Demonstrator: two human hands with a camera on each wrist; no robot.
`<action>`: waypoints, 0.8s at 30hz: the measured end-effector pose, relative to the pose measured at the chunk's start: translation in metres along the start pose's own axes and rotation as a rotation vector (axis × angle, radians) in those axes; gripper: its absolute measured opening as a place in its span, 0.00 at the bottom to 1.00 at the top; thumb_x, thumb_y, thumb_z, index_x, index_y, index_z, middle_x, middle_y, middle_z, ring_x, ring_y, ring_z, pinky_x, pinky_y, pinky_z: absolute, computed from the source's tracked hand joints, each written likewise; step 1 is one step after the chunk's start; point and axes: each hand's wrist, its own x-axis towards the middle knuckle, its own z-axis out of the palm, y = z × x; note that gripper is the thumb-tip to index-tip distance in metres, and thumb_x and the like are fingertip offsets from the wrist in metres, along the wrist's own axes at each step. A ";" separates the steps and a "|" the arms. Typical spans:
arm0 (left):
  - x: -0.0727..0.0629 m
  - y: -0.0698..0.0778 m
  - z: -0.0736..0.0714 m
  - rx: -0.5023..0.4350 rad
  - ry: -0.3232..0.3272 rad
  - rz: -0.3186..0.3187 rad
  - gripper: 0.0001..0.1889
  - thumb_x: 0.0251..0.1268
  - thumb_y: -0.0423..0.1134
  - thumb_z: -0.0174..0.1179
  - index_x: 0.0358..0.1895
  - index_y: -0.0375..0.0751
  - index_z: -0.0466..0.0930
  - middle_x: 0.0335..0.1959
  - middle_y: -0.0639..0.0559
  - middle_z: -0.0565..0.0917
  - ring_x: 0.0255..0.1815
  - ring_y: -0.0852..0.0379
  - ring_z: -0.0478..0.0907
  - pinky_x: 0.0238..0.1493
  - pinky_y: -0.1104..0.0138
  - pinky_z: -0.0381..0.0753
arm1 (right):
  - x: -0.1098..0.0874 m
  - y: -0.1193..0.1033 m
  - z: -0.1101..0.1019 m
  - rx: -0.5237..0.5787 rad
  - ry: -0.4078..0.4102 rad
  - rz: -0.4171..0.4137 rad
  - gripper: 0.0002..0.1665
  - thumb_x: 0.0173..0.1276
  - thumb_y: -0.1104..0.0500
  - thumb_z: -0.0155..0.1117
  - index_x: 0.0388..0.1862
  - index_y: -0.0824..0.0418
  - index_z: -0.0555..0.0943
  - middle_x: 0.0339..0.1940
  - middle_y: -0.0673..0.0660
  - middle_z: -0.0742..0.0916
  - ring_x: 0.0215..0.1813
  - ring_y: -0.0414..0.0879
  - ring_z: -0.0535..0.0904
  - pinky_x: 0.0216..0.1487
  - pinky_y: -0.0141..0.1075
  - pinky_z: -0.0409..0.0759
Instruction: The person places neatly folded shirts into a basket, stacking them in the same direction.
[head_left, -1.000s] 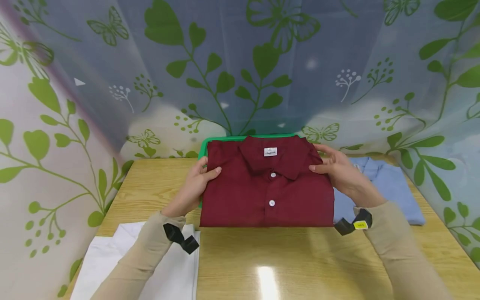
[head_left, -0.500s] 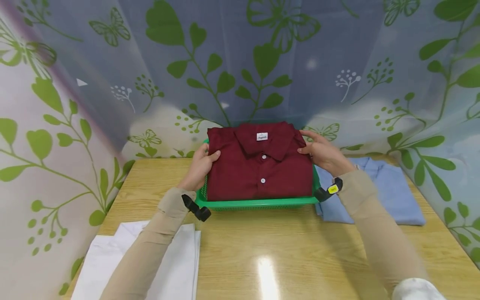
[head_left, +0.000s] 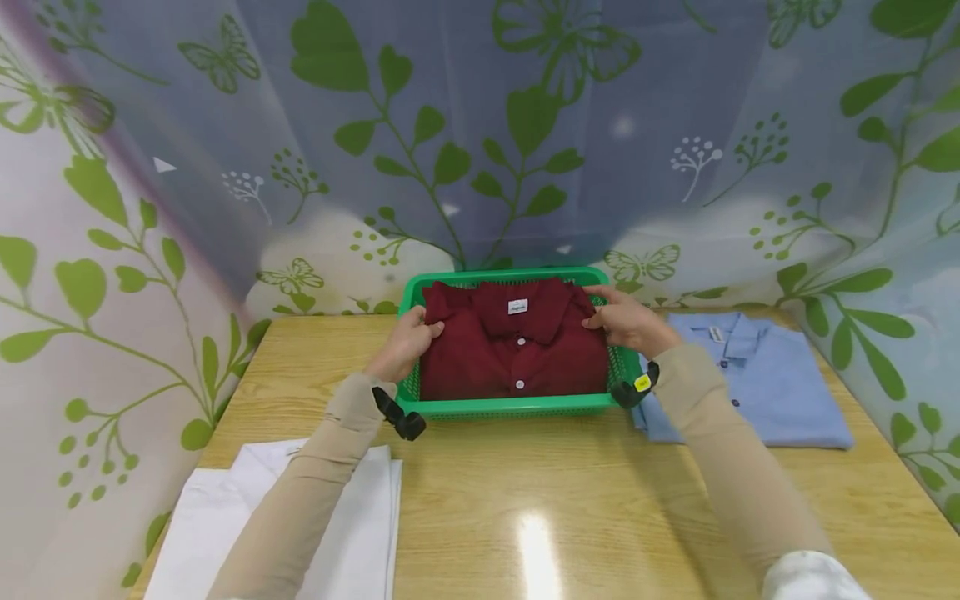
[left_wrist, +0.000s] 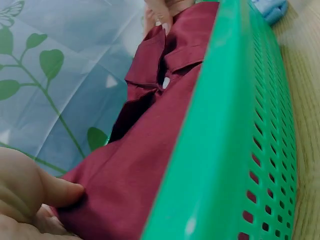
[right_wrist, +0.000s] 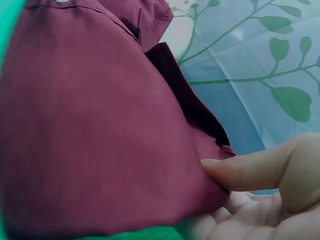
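Observation:
A folded dark red shirt with collar, white label and white buttons lies inside the green basket. My left hand pinches its left edge, thumb on top and fingers beneath. At the opposite edge my right hand grips the cloth the same way. The left wrist view shows the left thumb pressed on the red shirt beside the perforated basket wall. In the right wrist view, thumb and fingers of the right hand hold a corner of the shirt.
A folded light blue shirt lies to the right of the basket, partly behind the right forearm. White folded garments lie at the front left, under the left forearm. A patterned curtain stands behind the wooden table.
Both hands have moved the red shirt back and down from in front of the basket into it. The basket's rim, largely covered before, now shows around the shirt.

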 end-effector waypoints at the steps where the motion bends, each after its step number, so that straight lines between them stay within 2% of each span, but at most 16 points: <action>1: 0.000 -0.001 0.000 0.010 -0.012 -0.006 0.03 0.80 0.32 0.44 0.46 0.35 0.64 0.45 0.44 0.72 0.39 0.55 0.73 0.41 0.66 0.73 | 0.000 0.002 0.000 0.001 -0.008 0.003 0.46 0.73 0.77 0.43 0.82 0.55 0.39 0.74 0.70 0.64 0.63 0.57 0.72 0.57 0.47 0.77; 5: 0.000 -0.004 0.003 0.033 -0.031 -0.014 0.03 0.80 0.31 0.41 0.46 0.33 0.63 0.48 0.41 0.70 0.42 0.52 0.70 0.42 0.65 0.70 | 0.001 0.007 0.001 -0.006 -0.020 0.002 0.46 0.72 0.78 0.41 0.82 0.55 0.40 0.74 0.69 0.65 0.58 0.52 0.75 0.52 0.44 0.78; 10: 0.002 -0.009 0.006 0.039 -0.027 -0.011 0.07 0.78 0.29 0.37 0.51 0.30 0.61 0.52 0.38 0.66 0.48 0.48 0.67 0.45 0.62 0.69 | 0.006 0.008 0.004 0.017 -0.019 0.001 0.49 0.69 0.81 0.38 0.83 0.53 0.38 0.77 0.68 0.60 0.57 0.51 0.73 0.49 0.41 0.75; 13: 0.004 -0.013 0.006 0.012 -0.040 0.000 0.06 0.74 0.25 0.36 0.44 0.30 0.63 0.48 0.40 0.66 0.43 0.48 0.67 0.42 0.63 0.69 | 0.009 0.010 0.006 0.049 -0.013 0.008 0.51 0.67 0.82 0.36 0.83 0.52 0.37 0.79 0.67 0.57 0.57 0.50 0.73 0.48 0.40 0.75; 15: 0.007 -0.015 0.007 0.000 -0.040 0.010 0.08 0.71 0.22 0.35 0.35 0.32 0.64 0.39 0.42 0.68 0.36 0.51 0.67 0.38 0.65 0.69 | 0.011 0.011 0.008 0.074 -0.013 0.013 0.52 0.67 0.82 0.36 0.83 0.51 0.36 0.79 0.67 0.56 0.58 0.50 0.73 0.48 0.39 0.75; 17: 0.008 -0.015 0.008 0.015 -0.042 0.020 0.12 0.68 0.21 0.33 0.28 0.35 0.62 0.32 0.45 0.67 0.29 0.53 0.66 0.34 0.66 0.68 | 0.013 0.013 0.010 0.106 -0.016 0.022 0.53 0.67 0.82 0.35 0.83 0.50 0.35 0.79 0.67 0.55 0.63 0.53 0.70 0.51 0.39 0.75; 18: 0.009 -0.014 0.008 0.021 -0.044 0.015 0.12 0.68 0.21 0.32 0.28 0.36 0.61 0.31 0.46 0.66 0.28 0.54 0.65 0.33 0.66 0.67 | 0.013 0.014 0.010 0.119 -0.013 0.026 0.53 0.67 0.82 0.36 0.83 0.49 0.34 0.79 0.67 0.53 0.66 0.55 0.68 0.54 0.40 0.73; 19: 0.010 -0.013 0.009 0.028 -0.046 0.011 0.11 0.68 0.22 0.32 0.30 0.33 0.62 0.33 0.45 0.66 0.29 0.53 0.65 0.34 0.66 0.66 | 0.014 0.015 0.011 0.133 -0.014 0.029 0.53 0.67 0.82 0.35 0.82 0.49 0.33 0.80 0.67 0.51 0.70 0.57 0.65 0.57 0.41 0.70; 21: 0.010 -0.011 0.009 0.040 -0.039 -0.015 0.11 0.68 0.24 0.31 0.45 0.25 0.63 0.46 0.39 0.68 0.39 0.52 0.67 0.41 0.66 0.66 | 0.015 0.016 0.012 0.150 -0.011 0.030 0.54 0.66 0.81 0.36 0.82 0.49 0.31 0.81 0.66 0.43 0.77 0.59 0.50 0.67 0.43 0.61; 23: 0.010 -0.009 0.010 0.032 -0.043 -0.043 0.21 0.68 0.26 0.33 0.63 0.24 0.52 0.59 0.33 0.64 0.49 0.46 0.66 0.48 0.64 0.66 | 0.017 0.018 0.013 0.160 0.003 0.035 0.54 0.67 0.80 0.38 0.82 0.50 0.30 0.80 0.63 0.34 0.80 0.58 0.35 0.74 0.47 0.47; 24: 0.010 -0.008 0.011 0.029 -0.050 -0.053 0.27 0.69 0.27 0.33 0.70 0.28 0.43 0.65 0.32 0.59 0.54 0.44 0.64 0.52 0.62 0.65 | 0.017 0.018 0.014 0.156 0.014 0.038 0.53 0.68 0.79 0.40 0.82 0.50 0.30 0.80 0.62 0.31 0.80 0.58 0.30 0.76 0.48 0.40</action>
